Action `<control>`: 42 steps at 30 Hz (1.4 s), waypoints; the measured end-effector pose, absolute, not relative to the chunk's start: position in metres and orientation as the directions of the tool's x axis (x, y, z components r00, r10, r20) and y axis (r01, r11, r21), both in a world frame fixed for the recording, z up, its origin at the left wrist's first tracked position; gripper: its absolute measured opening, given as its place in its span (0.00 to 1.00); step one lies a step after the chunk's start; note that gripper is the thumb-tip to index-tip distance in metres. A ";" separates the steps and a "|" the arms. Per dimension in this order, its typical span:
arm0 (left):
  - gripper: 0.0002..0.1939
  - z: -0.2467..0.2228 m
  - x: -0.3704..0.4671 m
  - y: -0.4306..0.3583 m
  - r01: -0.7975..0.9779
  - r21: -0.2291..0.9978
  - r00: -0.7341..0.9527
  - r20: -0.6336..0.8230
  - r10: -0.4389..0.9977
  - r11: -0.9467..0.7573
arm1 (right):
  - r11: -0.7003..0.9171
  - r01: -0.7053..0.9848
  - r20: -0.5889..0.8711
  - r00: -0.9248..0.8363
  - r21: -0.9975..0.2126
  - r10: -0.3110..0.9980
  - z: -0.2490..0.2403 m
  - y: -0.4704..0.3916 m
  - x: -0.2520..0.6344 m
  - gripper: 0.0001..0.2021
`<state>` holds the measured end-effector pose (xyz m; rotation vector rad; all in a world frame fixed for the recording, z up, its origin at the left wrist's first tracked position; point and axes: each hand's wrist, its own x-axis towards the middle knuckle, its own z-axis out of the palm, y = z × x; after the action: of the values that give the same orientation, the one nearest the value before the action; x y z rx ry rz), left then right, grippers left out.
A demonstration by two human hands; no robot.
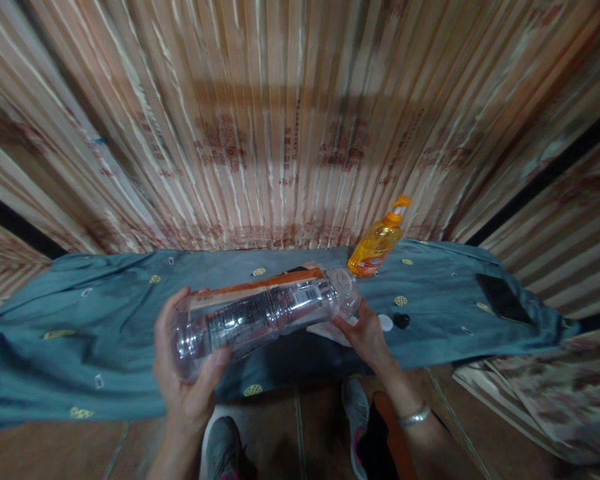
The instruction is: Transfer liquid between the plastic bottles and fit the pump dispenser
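A large clear plastic bottle (265, 317) with an orange and white label lies tilted in the air above the blue-green cloth (120, 307). My left hand (190, 367) wraps round its wide base end. At the narrower neck end, my right hand (363, 333) grips it with the fingers partly hidden behind the plastic. Something white (330, 331), perhaps a cloth or tissue, shows under the bottle near my right hand. Just right of that hand are a white round disc (385, 323) and a small black round object (402, 321).
An orange pump bottle (376, 247) stands at the back of the cloth. A dark flat object (503, 298), possibly a phone, lies at the right. Pleated curtains (280, 133) hang behind, and black bars slant at both sides. Two shoes show on the tiled floor below.
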<state>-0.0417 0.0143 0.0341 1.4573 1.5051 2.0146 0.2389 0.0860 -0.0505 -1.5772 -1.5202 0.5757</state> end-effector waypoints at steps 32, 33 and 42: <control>0.35 0.036 -0.041 0.015 0.302 0.798 -0.443 0.602 0.665 -0.521 | 0.122 0.580 0.252 0.149 -0.806 0.956 -0.052 0.088 0.239 0.31; 0.35 0.036 -0.041 0.015 0.310 0.796 -0.440 0.604 0.664 -0.519 | 0.124 0.579 0.255 0.150 -0.806 0.955 -0.052 0.087 0.239 0.31; 0.36 0.034 -0.042 0.015 0.345 0.797 -0.444 0.605 0.661 -0.497 | 0.109 0.595 0.246 0.154 -0.796 0.957 -0.052 0.087 0.241 0.32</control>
<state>-0.0420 0.0152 0.0341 1.5099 1.4325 2.0384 0.2406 0.0871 -0.0524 -1.5832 -1.5379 0.5381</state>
